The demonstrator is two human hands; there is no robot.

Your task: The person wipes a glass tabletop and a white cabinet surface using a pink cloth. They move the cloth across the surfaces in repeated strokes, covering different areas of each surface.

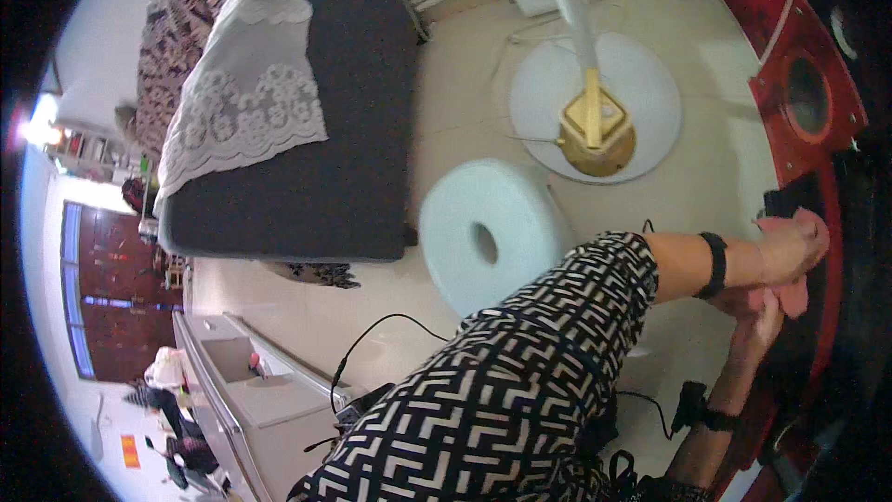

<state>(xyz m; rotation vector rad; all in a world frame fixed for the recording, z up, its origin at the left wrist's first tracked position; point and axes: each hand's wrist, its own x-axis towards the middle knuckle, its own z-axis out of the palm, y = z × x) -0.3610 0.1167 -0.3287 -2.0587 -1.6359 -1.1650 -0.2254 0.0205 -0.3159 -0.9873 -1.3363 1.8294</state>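
At the right, my left hand (794, 248) closes on a soft pink cloth (793, 298), its arm in a black-and-white patterned sleeve with a black wrist strap. Just below it, my right hand (761, 324) holds the cloth too, its fingers close to the left hand and partly hidden. A black strap with a small dark device (690, 406) circles the right wrist. Both hands are beside a red panel (829, 251) with a dark surface behind it. The cloth's far side is hidden.
A round white stool (453, 223) stands by my left arm. Beyond it are a gold-and-white pole stand (596, 118) on a round base, a dark padded bed (362, 118) with white lace cloth (258, 97), and a white cabinet (279, 404). Black cables (376, 321) lie nearby.
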